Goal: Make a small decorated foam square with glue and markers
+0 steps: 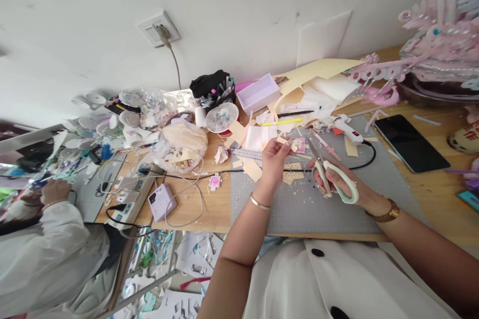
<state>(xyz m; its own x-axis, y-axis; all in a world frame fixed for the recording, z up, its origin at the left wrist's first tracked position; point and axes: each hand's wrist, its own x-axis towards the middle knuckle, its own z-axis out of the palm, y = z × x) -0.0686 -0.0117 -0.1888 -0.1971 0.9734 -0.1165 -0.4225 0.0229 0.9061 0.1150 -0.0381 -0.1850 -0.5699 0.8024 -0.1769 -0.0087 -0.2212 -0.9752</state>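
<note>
My right hand (321, 182) is wrapped round a pair of scissors (350, 188) with pale green and white handles. The blades stand apart and point away from me, toward the back of the grey cutting mat (359, 219). My left hand (275, 159), to the left of the blades, pinches a small cream piece of card (282, 142) between thumb and fingers. A small pink and white card (299, 145) shows just beyond the fingertips. Under the hands lies a cream card piece with a grid of lines (294, 175), among tiny scraps.
Behind the mat are a white hot glue gun (349, 130), a yellow pen (281, 121) and a lilac box (259, 92). A black phone (411, 143) lies to the right. A black cable runs across the mat. At the left, a co-worker's hand (56, 191) is over another mat.
</note>
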